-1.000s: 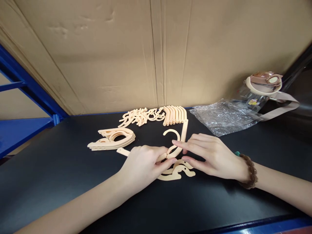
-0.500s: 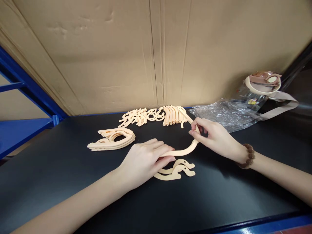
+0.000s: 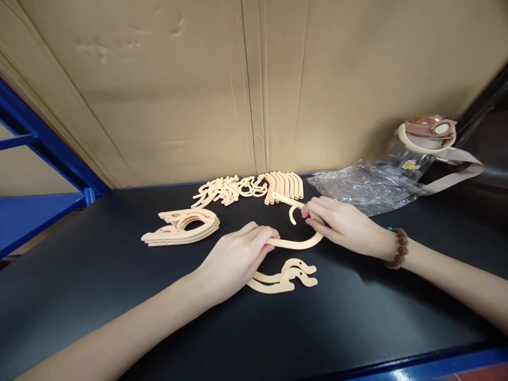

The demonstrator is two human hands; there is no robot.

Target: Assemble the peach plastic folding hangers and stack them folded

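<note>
A beige plastic folding hanger point(image 3: 297, 244) is held above the black tabletop between both hands. My left hand point(image 3: 238, 251) is closed round the end of its lower, curved arm. My right hand point(image 3: 349, 225) pinches it at the bend, where fingers hide the joint. From there the other arm point(image 3: 288, 200) points up and left, and a small hook point(image 3: 292, 216) curls beneath it. Two loose hanger pieces point(image 3: 273, 287) lie just below, partly covered by my left hand. A stack of folded hangers point(image 3: 208, 228) rests left of my left hand.
At the back, a row of curved hanger arms point(image 3: 282, 185) sits beside a jumbled pile of small hooks point(image 3: 220, 191). A clear plastic bag point(image 3: 353, 188) and a strapped bottle point(image 3: 424, 143) are at the right. Cardboard point(image 3: 159, 95) stands behind; a blue frame point(image 3: 51, 137) is left.
The hanger's upper arm has swung left and lower, away from my right hand's upper side. The hook has moved slightly left and down with it. Both hands have shifted a little left.
</note>
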